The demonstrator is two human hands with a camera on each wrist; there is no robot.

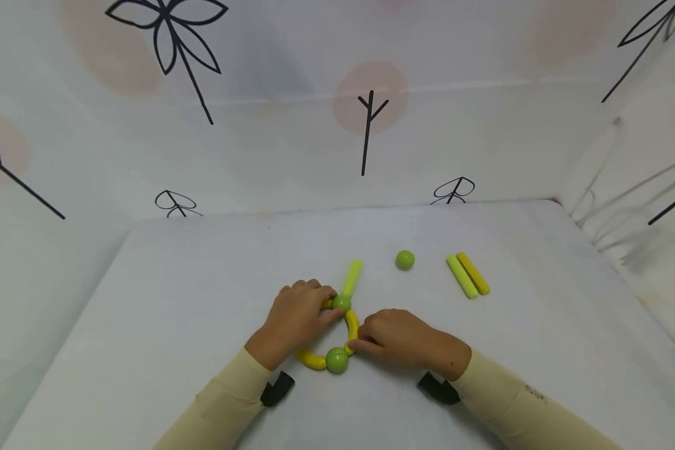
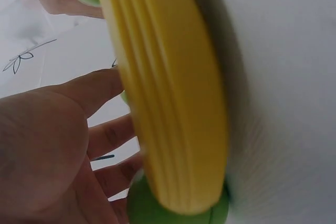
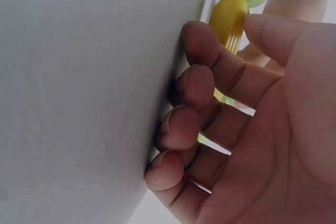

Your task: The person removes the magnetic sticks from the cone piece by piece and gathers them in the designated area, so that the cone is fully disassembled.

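My left hand [image 1: 298, 322] grips a green ball [image 1: 342, 304] between thumb and fingers. A straight lime stick [image 1: 352, 278] extends from that ball. My right hand [image 1: 402, 337] pinches a curved yellow stick [image 1: 352, 325] between thumb and forefinger, its other fingers curled on the cloth. This piece lies between the gripped ball and a nearer green ball [image 1: 337, 360]. Another curved yellow stick [image 1: 313, 360] runs left from the nearer ball. It looms large in the left wrist view, with a green ball [image 2: 142, 200] at its far end, which my left hand hides in the head view.
A loose green ball [image 1: 405, 260] lies beyond my right hand. Farther right, a lime stick [image 1: 462, 277] and a yellow stick [image 1: 474, 274] lie side by side. White cloth [image 1: 174, 281] covers the table, and patterned fabric [image 1: 292, 150] hangs behind and at both sides.
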